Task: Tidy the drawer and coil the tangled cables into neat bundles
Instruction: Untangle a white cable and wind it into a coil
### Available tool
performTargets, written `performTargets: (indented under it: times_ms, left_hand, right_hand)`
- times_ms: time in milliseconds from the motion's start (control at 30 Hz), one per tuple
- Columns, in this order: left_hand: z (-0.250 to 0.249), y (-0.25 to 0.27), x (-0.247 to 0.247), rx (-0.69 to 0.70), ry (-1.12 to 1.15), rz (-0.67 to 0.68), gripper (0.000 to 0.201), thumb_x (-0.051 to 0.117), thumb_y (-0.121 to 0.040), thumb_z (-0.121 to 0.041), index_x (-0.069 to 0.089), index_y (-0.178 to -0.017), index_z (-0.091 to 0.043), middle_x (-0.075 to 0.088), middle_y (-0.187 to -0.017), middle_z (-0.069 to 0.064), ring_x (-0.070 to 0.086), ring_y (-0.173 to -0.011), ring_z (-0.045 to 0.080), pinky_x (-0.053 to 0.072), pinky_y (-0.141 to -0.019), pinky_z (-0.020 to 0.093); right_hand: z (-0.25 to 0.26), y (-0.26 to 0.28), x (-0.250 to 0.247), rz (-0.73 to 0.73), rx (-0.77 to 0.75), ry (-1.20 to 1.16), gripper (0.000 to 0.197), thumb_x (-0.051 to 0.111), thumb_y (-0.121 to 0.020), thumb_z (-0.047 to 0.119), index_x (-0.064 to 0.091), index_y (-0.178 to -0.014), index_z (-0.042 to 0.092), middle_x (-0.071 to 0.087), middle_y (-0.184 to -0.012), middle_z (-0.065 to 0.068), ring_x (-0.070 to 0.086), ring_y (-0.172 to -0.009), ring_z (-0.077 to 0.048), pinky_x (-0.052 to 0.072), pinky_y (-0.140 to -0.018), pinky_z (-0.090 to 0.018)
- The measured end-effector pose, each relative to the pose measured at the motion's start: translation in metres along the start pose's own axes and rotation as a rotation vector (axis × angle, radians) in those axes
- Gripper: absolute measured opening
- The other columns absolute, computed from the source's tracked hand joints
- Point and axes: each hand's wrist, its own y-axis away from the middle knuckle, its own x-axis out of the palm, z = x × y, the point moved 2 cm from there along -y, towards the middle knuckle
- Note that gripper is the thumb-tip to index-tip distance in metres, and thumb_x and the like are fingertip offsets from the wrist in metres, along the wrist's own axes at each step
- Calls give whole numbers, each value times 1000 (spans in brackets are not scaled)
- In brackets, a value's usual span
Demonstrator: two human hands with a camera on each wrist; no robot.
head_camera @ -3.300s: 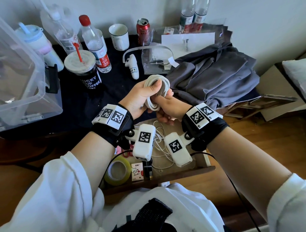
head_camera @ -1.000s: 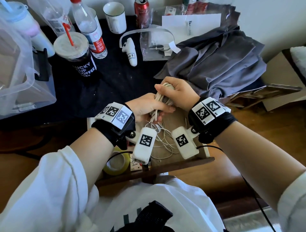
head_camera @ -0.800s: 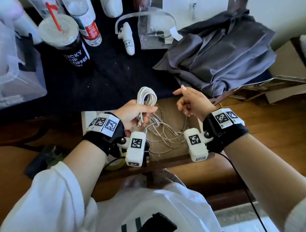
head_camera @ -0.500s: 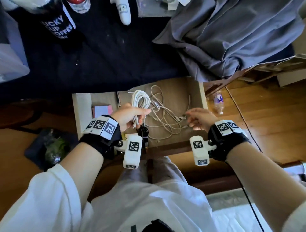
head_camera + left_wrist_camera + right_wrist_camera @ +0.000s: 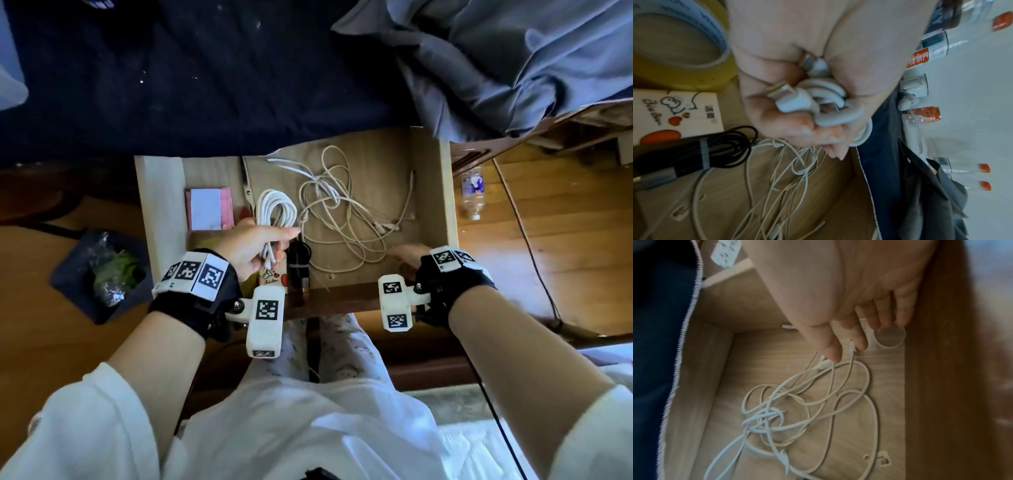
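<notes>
Coil now gripped by left hand alone; right hand let go, fingers spread, maybe touching tangle next.

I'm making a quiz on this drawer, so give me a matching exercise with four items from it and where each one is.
Things:
1. coiled white cable
2. tangled thin cables
3. black bundled cable
4. pink sticky notes

Places:
A. loose on the drawer floor, mid-drawer
B. gripped in the left hand
C. drawer's left part, lying flat
D. near the drawer's front edge, banded

Pairs: 1-B, 2-A, 3-D, 4-C
</notes>
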Motion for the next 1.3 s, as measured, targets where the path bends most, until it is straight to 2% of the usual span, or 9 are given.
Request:
performTargets:
  times_ms: [100,200,267,333,500,633,900,1100,1300]
  left_hand:
    - [2,0,-1,-20,33,0,22,61,-86,-6,52,-66,-9,45,-46,1,41,-37,11,31,-40,20]
    - [1,1,-3,-29,33,0,20,61,-87,-8,53,-69,-8,44,-50,1,40,-40,11,30,-45,22]
    - [-1,2,-5,-33,37,-3,20,60,-87,-8,51,-70,-9,43,-51,1,39,-40,11,30,-46,22]
    - [-2,2,-5,-30,38,2,21,59,-88,-8,50,-70,-10,42,-50,1,39,-40,11,30,-45,22]
    - [-5,2,-2,-32,22,37,20,60,-88,-9,53,-68,-11,44,-49,-1,40,-40,10,30,-46,22]
    - [-9,2,3,-25,15,61,21,60,-88,-9,55,-68,-11,43,-50,0,40,-40,9,32,-43,20]
    - [-3,-5,-6,-53,7,61,21,61,-87,-10,52,-67,-12,43,-51,1,40,-40,11,32,-44,20]
    - [-2,-6,-12,-69,16,67,20,60,-87,-10,49,-70,-12,43,-49,0,40,-39,10,34,-41,19]
    - [-3,-7,-14,-64,22,69,19,60,-87,-9,51,-71,-11,45,-49,0,41,-39,10,36,-39,17]
  right_hand:
    - [1,-8,3,39,53,21,29,48,-93,29,57,-75,8,59,-56,-8,52,-47,-19,39,-51,-28]
    - [0,-6,4,36,83,30,28,49,-93,27,55,-72,9,48,-28,-1,48,-29,-17,34,-46,-29]
    - [2,-2,4,49,79,8,27,52,-92,29,56,-73,10,55,-36,-3,53,-38,-19,38,-51,-30]
    - [4,2,3,44,72,-31,20,56,-90,28,61,-88,9,66,-70,-7,61,-63,-24,44,-63,-32]
    - [3,8,0,49,24,-108,52,63,-87,27,49,-129,0,53,-130,-18,52,-117,-35,43,-99,-42]
    - [2,12,2,83,10,-202,51,60,-89,21,44,-132,-1,49,-133,-17,51,-118,-34,47,-84,-37]
    - [9,9,14,17,35,-133,54,63,-86,27,47,-127,-5,54,-119,-15,53,-113,-32,41,-93,-36]
    - [7,1,22,-36,-36,-87,67,73,-76,34,48,-129,2,49,-133,-14,51,-117,-34,41,-103,-45]
    - [9,6,24,-66,-38,-123,72,70,-81,28,35,-138,-1,44,-138,-16,46,-124,-33,38,-103,-37]
